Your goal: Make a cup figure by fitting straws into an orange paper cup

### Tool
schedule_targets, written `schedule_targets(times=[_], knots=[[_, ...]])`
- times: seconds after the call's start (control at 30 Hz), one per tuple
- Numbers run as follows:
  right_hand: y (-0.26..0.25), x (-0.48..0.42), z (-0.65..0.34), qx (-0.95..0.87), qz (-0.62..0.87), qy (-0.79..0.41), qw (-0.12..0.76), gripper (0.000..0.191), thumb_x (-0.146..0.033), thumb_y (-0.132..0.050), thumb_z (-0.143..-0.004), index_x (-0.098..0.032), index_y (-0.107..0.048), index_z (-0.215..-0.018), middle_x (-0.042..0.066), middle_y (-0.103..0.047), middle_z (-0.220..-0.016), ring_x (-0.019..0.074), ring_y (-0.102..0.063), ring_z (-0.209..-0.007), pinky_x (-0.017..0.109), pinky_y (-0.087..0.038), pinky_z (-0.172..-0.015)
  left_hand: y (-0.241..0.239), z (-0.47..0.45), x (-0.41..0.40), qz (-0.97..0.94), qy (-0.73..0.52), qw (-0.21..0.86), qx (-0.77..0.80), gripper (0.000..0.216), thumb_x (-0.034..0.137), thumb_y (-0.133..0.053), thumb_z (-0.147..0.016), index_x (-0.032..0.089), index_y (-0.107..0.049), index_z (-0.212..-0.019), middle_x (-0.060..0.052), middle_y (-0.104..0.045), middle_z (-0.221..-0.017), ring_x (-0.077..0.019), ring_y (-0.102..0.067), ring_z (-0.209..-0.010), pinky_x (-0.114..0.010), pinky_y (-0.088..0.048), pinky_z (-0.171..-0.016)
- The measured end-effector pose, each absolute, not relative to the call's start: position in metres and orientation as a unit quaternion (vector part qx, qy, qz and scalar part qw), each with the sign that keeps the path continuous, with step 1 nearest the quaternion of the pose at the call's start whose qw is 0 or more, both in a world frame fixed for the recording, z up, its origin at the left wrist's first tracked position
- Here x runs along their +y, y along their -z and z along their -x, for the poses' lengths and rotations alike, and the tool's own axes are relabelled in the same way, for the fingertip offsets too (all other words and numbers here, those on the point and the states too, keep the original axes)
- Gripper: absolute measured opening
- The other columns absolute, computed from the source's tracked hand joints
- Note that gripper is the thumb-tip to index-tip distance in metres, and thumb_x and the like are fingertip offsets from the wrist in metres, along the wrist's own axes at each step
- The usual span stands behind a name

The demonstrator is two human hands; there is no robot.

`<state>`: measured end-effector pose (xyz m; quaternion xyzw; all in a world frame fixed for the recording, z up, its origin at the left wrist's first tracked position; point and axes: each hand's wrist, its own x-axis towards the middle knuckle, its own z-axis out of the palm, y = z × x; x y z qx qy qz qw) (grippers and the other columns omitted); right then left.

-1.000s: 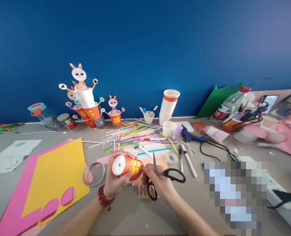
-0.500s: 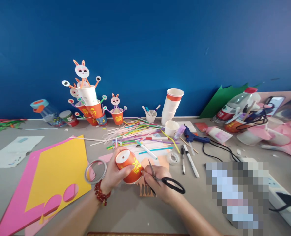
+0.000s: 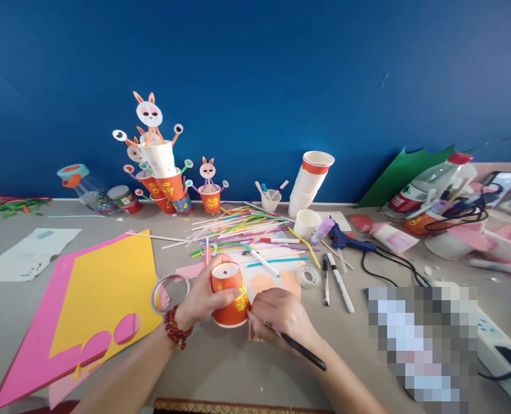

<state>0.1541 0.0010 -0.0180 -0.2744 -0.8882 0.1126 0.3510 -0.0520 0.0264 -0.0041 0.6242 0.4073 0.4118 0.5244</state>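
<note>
A red paper cup with yellow characters is upside down in my left hand, its white base facing up with a small dark hole in it. My right hand is closed around a pair of scissors, whose black handle sticks out toward the lower right. The blades are mostly hidden by my fingers, which sit against the cup's right side. Below the cup, a peach paper piece with cut-out shapes lies on the table, partly covered by my right hand.
Pink and yellow sheets lie at left, beside a tape roll. Behind my hands are scattered paper sticks, a marker and clear tape. A blue glue gun with a cord, pens and stacked cups stand to the right.
The scissors have turned in my right hand, so the blade that pointed up no longer shows and the handle is seen edge-on. The cup is more upright. The whole view has shifted slightly.
</note>
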Motion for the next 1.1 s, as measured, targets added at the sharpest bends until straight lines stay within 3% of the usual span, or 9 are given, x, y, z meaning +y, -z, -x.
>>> schedule_targets(times=[0.13,0.27,0.4,0.67,1.1], knots=[[0.011,0.001,-0.158,-0.886,0.264,-0.137,0.355,0.026,-0.013,-0.046,-0.087,-0.02,-0.046,-0.062,-0.002,-0.051,-0.057,0.013,-0.043,-0.054,0.028,-0.031,-0.057,0.009,0.049,0.025,-0.546,-0.43,0.596,0.402,0.034,0.028,-0.072,-0.073,0.019,-0.055,-0.102,-0.001,-0.059,-0.09,-0.0154,-0.056,-0.078,-0.025,-0.046,-0.07],[0.002,-0.002,-0.167,-0.828,0.305,-0.285,0.375,0.034,-0.021,-0.041,-0.093,-0.02,-0.045,-0.059,-0.002,-0.048,-0.055,0.012,-0.044,-0.053,0.026,-0.032,-0.055,0.015,0.045,0.024,-0.397,-0.457,0.709,0.361,0.035,0.033,-0.069,-0.077,0.02,-0.055,-0.107,-0.003,-0.063,-0.087,-0.0177,-0.064,-0.075,-0.029,-0.052,-0.068],[0.003,-0.005,-0.173,-0.731,0.364,-0.417,0.4,0.039,-0.028,-0.038,-0.096,-0.019,-0.051,-0.061,0.001,-0.055,-0.061,0.0136,-0.054,-0.057,0.025,-0.04,-0.056,0.022,0.044,0.026,-0.327,-0.464,0.776,0.275,0.04,0.039,-0.067,-0.077,0.019,-0.055,-0.11,-0.008,-0.068,-0.092,-0.0255,-0.069,-0.081,-0.041,-0.056,-0.075],[0.001,-0.01,-0.162,-0.751,0.332,-0.417,0.389,0.041,-0.033,-0.04,-0.096,-0.018,-0.055,-0.061,0.003,-0.058,-0.059,0.014,-0.055,-0.057,0.026,-0.041,-0.057,0.028,0.044,0.026,-0.319,-0.465,0.795,0.222,0.036,0.037,-0.065,-0.079,0.018,-0.054,-0.107,-0.011,-0.068,-0.098,-0.0298,-0.07,-0.089,-0.045,-0.057,-0.076],[0.01,-0.013,-0.159,-0.739,0.371,-0.436,0.356,0.035,-0.029,-0.043,-0.094,-0.019,-0.051,-0.062,0.0,-0.052,-0.057,0.0126,-0.052,-0.055,0.023,-0.038,-0.054,0.021,0.041,0.022,-0.394,-0.484,0.727,0.286,0.048,0.034,-0.071,-0.075,0.021,-0.053,-0.118,-0.008,-0.068,-0.099,-0.0228,-0.068,-0.082,-0.035,-0.055,-0.073]])
